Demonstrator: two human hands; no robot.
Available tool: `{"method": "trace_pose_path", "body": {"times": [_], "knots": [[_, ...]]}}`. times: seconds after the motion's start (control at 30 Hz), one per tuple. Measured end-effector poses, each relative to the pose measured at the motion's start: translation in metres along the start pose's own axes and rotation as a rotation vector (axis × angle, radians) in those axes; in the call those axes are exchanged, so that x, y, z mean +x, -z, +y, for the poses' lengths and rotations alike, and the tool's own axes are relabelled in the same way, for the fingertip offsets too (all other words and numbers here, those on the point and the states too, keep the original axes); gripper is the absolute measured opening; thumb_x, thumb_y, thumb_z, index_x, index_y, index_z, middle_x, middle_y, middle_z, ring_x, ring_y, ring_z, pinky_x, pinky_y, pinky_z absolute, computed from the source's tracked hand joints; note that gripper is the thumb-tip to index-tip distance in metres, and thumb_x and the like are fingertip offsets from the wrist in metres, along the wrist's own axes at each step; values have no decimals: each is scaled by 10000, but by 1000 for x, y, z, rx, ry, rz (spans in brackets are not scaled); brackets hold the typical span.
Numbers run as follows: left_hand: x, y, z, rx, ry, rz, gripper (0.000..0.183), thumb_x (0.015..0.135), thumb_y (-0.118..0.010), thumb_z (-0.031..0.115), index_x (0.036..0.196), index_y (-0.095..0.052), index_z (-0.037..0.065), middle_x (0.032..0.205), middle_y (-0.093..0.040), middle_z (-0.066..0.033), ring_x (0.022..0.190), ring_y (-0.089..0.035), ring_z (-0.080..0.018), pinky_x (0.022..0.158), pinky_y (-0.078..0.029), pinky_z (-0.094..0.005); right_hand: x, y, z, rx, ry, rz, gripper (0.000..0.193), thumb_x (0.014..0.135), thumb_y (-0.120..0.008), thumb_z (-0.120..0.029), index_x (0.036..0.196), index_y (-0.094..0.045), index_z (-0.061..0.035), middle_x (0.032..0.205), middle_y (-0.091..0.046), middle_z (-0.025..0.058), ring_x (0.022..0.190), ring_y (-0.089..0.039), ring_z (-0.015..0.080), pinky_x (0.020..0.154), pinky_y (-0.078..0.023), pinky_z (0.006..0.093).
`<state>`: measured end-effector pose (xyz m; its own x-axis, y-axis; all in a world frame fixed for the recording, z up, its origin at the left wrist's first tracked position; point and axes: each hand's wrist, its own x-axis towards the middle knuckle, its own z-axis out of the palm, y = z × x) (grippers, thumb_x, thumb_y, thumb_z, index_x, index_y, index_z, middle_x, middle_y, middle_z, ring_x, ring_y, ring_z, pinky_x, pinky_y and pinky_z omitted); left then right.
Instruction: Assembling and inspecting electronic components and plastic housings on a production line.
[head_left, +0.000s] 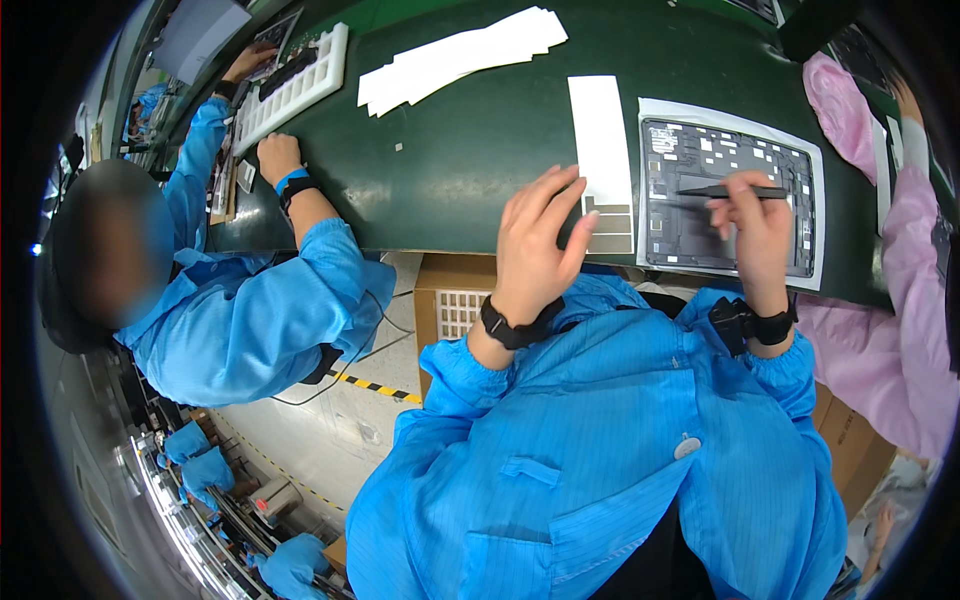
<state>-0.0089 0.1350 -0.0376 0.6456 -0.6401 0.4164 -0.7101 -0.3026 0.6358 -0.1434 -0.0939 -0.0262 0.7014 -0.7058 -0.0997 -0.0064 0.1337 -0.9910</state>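
Observation:
A flat dark panel point(668, 235), rounded at its corners and dotted with small white patches, lies on a white sheet point(815, 200) in front of me at the right. Above the panel my right hand point(755, 220) is closed on slim black tweezers point(705, 191), whose tip points left. Beside the panel is a long white strip sheet point(600, 120) with grey-brown stickers point(608, 242) on its near end. My left hand point(545, 235) rests at the left edge of that sheet, fingers stretched out and thumb over the stickers. It grips nothing visible.
More white strip sheets point(460, 60) lie fanned out at the back. At the left, a co-worker in blue point(250, 320) reaches toward a white slotted tray point(300, 95). A pink sleeve point(910, 230) and a pink cloth bundle point(838, 115) are at the right. Cardboard boxes point(426, 320) stand below the table.

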Motion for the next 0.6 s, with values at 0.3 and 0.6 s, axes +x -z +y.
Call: {"method": "trace_pose_path", "body": {"times": [0.3,0.6], "knots": [[-3,-14,-9,255,15,-214,621,785,-729,456,1300,-606,133,1427,-521,-36,1370,-412,-277,1122,-258,-505,2,-63,22,-363,176,-318,165,954,-591,-138,964,-637,21,707,-637,59,619,-575,86,569,-447,236],[0,-13,-11,206,43,-207,632,761,-753,446,1284,-613,120,1414,-535,-25,1368,-416,-267,1121,-255,-498,-7,-75,27,-239,149,-279,172,956,-593,-128,959,-645,35,737,-642,65,633,-593,92,574,-465,238]]}}
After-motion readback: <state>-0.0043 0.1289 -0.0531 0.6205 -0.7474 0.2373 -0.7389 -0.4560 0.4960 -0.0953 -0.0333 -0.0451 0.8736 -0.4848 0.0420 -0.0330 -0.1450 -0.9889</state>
